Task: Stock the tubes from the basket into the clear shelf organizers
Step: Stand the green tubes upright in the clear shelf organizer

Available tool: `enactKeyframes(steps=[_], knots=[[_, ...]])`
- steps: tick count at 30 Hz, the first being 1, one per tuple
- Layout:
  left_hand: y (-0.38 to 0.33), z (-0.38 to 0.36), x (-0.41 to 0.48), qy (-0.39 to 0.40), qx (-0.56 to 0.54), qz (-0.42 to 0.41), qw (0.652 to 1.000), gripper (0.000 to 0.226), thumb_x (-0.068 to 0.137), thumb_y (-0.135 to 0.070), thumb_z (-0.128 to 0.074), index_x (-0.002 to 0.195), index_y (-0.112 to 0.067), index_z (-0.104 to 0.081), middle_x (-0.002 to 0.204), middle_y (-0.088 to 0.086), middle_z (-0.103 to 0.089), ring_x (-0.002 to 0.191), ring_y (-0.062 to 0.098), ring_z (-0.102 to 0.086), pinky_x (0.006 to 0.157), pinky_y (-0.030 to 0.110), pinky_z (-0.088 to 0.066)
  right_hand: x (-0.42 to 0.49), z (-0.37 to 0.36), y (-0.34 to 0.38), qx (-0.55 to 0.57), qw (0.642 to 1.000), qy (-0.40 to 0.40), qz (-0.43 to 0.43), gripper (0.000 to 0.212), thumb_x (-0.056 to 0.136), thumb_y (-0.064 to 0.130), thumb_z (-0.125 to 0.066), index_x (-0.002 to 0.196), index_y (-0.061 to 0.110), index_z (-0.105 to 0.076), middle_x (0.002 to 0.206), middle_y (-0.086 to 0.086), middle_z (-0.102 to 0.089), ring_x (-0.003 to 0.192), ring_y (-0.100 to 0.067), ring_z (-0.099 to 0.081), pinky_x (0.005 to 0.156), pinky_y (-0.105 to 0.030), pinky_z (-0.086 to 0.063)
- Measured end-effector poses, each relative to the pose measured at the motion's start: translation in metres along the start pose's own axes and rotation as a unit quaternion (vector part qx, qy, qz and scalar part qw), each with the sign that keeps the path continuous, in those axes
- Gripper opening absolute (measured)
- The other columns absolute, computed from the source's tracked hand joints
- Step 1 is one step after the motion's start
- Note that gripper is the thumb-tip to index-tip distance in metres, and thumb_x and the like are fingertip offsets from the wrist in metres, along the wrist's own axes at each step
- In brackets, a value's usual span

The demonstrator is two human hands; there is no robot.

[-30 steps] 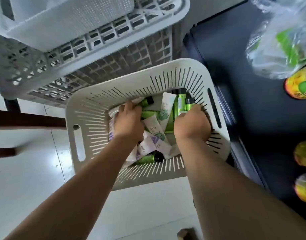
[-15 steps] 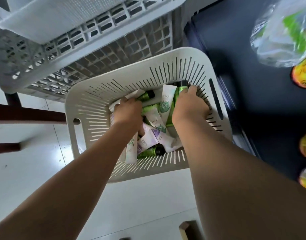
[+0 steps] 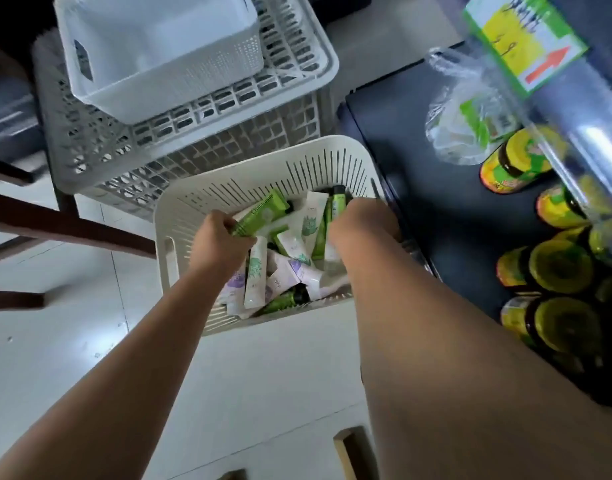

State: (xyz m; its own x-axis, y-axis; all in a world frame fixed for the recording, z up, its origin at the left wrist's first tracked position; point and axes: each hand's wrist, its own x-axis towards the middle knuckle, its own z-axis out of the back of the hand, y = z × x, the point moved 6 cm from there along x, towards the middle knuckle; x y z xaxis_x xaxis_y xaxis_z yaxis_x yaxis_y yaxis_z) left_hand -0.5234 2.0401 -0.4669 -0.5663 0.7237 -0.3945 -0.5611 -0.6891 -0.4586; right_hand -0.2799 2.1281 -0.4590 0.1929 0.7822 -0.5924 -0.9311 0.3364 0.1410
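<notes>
Over the cream slotted basket [image 3: 193,209], the left hand [image 3: 221,242] grips a green tube [image 3: 261,214]; the right hand [image 3: 361,221] sits among loose tubes [image 3: 255,275], fingers hidden, grip unclear.

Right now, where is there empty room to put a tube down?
Bare white floor lies left of the basket, below the wooden bars, and also between the forearms. The dark shelf is bare between basket and jars. Crowded: inside the basket, with tubes, the left hand and the right hand.
</notes>
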Motion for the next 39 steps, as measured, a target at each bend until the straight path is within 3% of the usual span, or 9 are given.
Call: enactKeyframes(steps=[4, 6, 8, 10, 17, 23, 27, 30, 39], knots=[[-0.019, 0.006, -0.029, 0.023, -0.198, 0.026, 0.98, 0.038, 0.082, -0.019, -0.081, 0.111, -0.012, -0.057, 0.094, 0.015, -0.07, 0.067, 0.018, -0.061, 0.054, 0.032, -0.051, -0.026, 0.031, -0.009, 0.305, 0.95, 0.0, -0.064, 0.033, 0.086, 0.014, -0.065, 0.118, 0.007, -0.067, 0.103, -0.011, -0.073, 0.094, -0.031, -0.072, 0.074, -0.034, -0.058], [-0.039, 0.014, -0.047, 0.031, -0.263, 0.01, 0.964, 0.035, 0.084, -0.018, -0.079, 0.112, -0.011, -0.059, 0.094, 0.013, -0.07, 0.068, 0.016, -0.059, 0.058, 0.032, -0.051, -0.047, 0.03, -0.014, 0.533, 0.834, 0.1, -0.103, 0.033, 0.084, 0.016, -0.069, 0.114, 0.005, -0.067, 0.085, -0.012, -0.075, 0.072, -0.024, -0.071, 0.069, -0.033, -0.059], [-0.066, 0.023, -0.065, 0.052, -0.326, -0.028, 0.943, 0.028, 0.09, -0.021, -0.074, 0.112, -0.009, -0.062, 0.091, 0.006, -0.069, 0.064, 0.009, -0.06, 0.059, 0.025, -0.051, -0.076, 0.031, -0.012, 0.673, 0.706, 0.206, -0.082, 0.023, 0.092, 0.02, -0.067, 0.109, 0.005, -0.067, 0.092, -0.012, -0.075, 0.077, -0.019, -0.067, 0.08, -0.033, -0.056], [-0.096, 0.034, -0.082, 0.075, -0.406, -0.042, 0.91, 0.021, 0.099, -0.024, -0.064, 0.112, -0.007, -0.063, 0.091, 0.005, -0.069, 0.063, 0.008, -0.059, 0.058, 0.023, -0.049, -0.099, 0.04, -0.01, 0.731, 0.634, 0.248, -0.038, 0.02, 0.099, 0.024, -0.06, 0.107, 0.007, -0.066, 0.099, -0.01, -0.074, 0.088, -0.019, -0.064, 0.087, -0.032, -0.051], [-0.161, 0.09, -0.127, 0.089, -0.551, -0.106, 0.823, 0.011, 0.098, -0.019, -0.061, 0.1, -0.008, -0.061, 0.072, 0.005, -0.062, 0.064, 0.019, -0.056, 0.06, 0.03, -0.044, -0.153, 0.088, 0.024, 0.783, 0.554, 0.264, 0.106, 0.015, 0.1, 0.02, -0.06, 0.11, 0.011, -0.067, 0.097, -0.008, -0.074, 0.082, -0.017, -0.069, 0.083, -0.03, -0.054], [-0.189, 0.13, -0.163, 0.111, -0.546, -0.196, 0.807, 0.011, 0.097, -0.02, -0.065, 0.101, -0.01, -0.066, 0.089, 0.014, -0.066, 0.082, 0.025, -0.059, 0.083, 0.043, -0.049, -0.194, 0.152, 0.01, 0.796, 0.55, 0.143, 0.21, 0.017, 0.096, 0.004, -0.06, 0.085, 0.013, -0.07, 0.081, -0.008, -0.072, 0.074, -0.018, -0.068, 0.073, -0.027, -0.056], [-0.221, 0.141, -0.203, 0.136, -0.557, -0.248, 0.781, 0.009, 0.099, -0.014, -0.061, 0.107, -0.01, -0.065, 0.089, 0.012, -0.067, 0.075, 0.018, -0.065, 0.068, 0.031, -0.055, -0.228, 0.197, -0.017, 0.71, 0.643, -0.016, 0.286, 0.01, 0.082, 0.014, -0.07, 0.089, 0.01, -0.075, 0.097, -0.025, -0.073, 0.091, -0.041, -0.071, 0.093, -0.055, -0.054], [-0.246, 0.141, -0.234, 0.158, -0.579, -0.269, 0.754, 0.008, 0.099, -0.012, -0.06, 0.102, -0.015, -0.067, 0.087, 0.007, -0.069, 0.074, 0.015, -0.065, 0.065, 0.027, -0.053, -0.25, 0.225, -0.052, 0.658, 0.686, -0.104, 0.292, 0.017, 0.08, 0.012, -0.07, 0.084, 0.026, -0.078, 0.09, -0.009, -0.077, 0.085, -0.023, -0.07, 0.094, -0.054, -0.055], [-0.329, 0.093, -0.379, 0.323, -0.597, -0.333, 0.655, 0.014, 0.099, -0.013, -0.061, 0.109, -0.008, -0.069, 0.104, 0.022, -0.068, 0.097, 0.032, -0.062, 0.1, 0.054, -0.05, -0.32, 0.289, -0.213, 0.634, 0.668, -0.247, 0.301, 0.022, 0.092, 0.0, -0.065, 0.108, 0.013, -0.072, 0.102, -0.016, -0.075, 0.095, -0.025, -0.071, 0.093, -0.044, -0.058]])
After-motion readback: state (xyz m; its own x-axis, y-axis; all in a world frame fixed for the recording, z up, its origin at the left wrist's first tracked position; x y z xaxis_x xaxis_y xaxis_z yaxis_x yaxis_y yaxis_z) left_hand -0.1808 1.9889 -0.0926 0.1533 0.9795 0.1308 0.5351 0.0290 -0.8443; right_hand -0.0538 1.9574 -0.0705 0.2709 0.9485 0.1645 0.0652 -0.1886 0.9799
